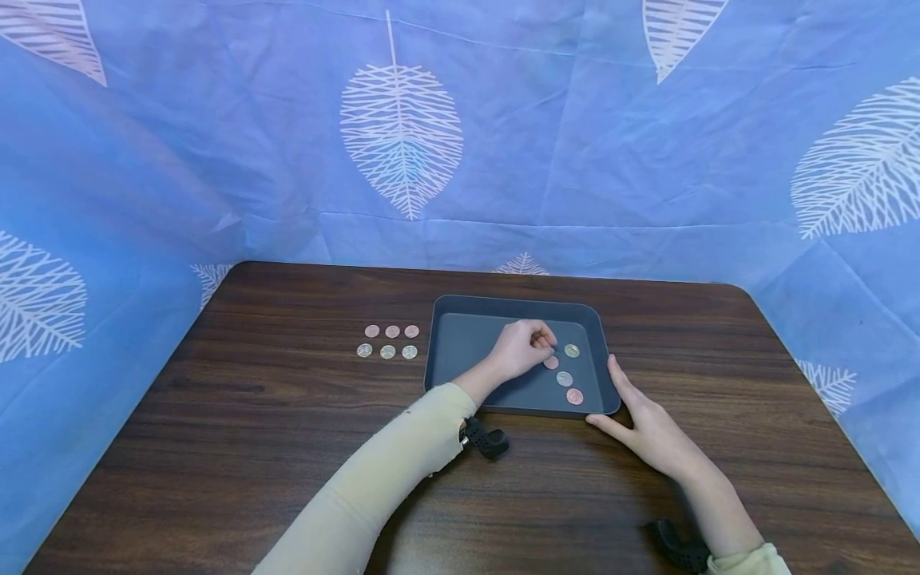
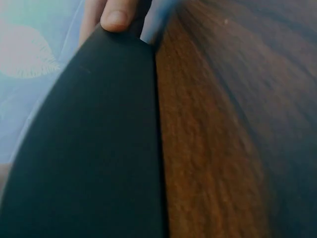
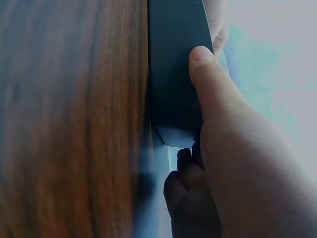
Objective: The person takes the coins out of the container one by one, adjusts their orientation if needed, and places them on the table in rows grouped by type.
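A dark grey tray [image 1: 460, 303] sits on the wooden table, with several coins in its right half. My left hand [image 1: 521, 350] reaches over the tray's front wall, fingers bent, thumb and fingertips right at a copper-coloured coin [image 1: 551, 362]; I cannot tell whether a coin is between them. Around it lie a gold-toned coin [image 1: 572, 350], a silver coin [image 1: 565, 379] and another copper-coloured coin [image 1: 575, 397]. At the tray's front right corner is my right hand [image 1: 650, 431], the straight thumb [image 3: 210, 79] against the front wall and extended fingers along the right side.
Left of the tray are two rows of coins on the table [image 1: 287, 431]: three copper-coloured coins [image 1: 392, 331] behind, three silver coins [image 1: 388, 351] in front. A black strap [image 1: 489, 439] hangs at the left wrist. A blue leaf-print cloth [image 1: 517, 160] surrounds the table.
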Available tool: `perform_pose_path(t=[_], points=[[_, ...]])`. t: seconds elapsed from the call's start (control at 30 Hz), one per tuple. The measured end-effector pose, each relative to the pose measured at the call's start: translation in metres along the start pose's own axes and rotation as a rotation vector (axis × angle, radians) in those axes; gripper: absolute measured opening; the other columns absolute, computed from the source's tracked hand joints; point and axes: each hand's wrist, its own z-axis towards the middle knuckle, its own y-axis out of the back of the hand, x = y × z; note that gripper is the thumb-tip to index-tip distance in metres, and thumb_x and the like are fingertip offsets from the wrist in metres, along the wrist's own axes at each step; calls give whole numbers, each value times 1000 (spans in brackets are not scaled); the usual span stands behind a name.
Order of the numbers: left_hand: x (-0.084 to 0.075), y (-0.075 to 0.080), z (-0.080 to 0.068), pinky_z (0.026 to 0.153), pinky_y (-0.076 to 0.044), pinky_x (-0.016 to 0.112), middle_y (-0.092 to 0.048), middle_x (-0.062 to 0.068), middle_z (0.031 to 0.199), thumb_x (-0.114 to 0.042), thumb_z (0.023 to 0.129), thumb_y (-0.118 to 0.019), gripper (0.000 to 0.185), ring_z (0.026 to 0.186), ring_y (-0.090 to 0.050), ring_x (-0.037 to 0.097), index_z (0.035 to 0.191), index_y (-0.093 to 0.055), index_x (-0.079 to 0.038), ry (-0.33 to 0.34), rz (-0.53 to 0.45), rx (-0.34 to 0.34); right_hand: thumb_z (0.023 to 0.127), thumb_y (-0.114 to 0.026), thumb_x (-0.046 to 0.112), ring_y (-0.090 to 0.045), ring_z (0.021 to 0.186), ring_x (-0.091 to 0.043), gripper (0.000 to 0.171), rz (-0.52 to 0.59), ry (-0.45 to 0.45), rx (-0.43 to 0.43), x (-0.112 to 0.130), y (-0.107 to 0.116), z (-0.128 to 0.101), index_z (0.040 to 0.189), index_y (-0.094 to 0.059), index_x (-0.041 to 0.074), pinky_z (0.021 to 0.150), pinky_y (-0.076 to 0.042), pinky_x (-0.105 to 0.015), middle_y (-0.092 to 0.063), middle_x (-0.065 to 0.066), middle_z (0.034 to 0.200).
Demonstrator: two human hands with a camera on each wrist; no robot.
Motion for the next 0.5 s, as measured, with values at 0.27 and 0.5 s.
perform_pose_path(t=[0.27,0.5], points=[[7,-6,3,70,-45,16,-62,0,89,-14,88,-70,17,78,-56,8,102,-66,-4,42,110,53,88,-55,60,-30,131,-51,96,-18,1,-4,0,0,0,154,5,23,95,-33,-65,-12,-21,156],[8,-9,3,73,-44,15,-60,-1,89,-16,88,-71,20,80,-55,8,103,-65,-5,34,174,83,89,-55,59,-31,130,-50,96,-25,8,-8,0,0,0,154,4,21,95,-33,-65,-13,-22,155]])
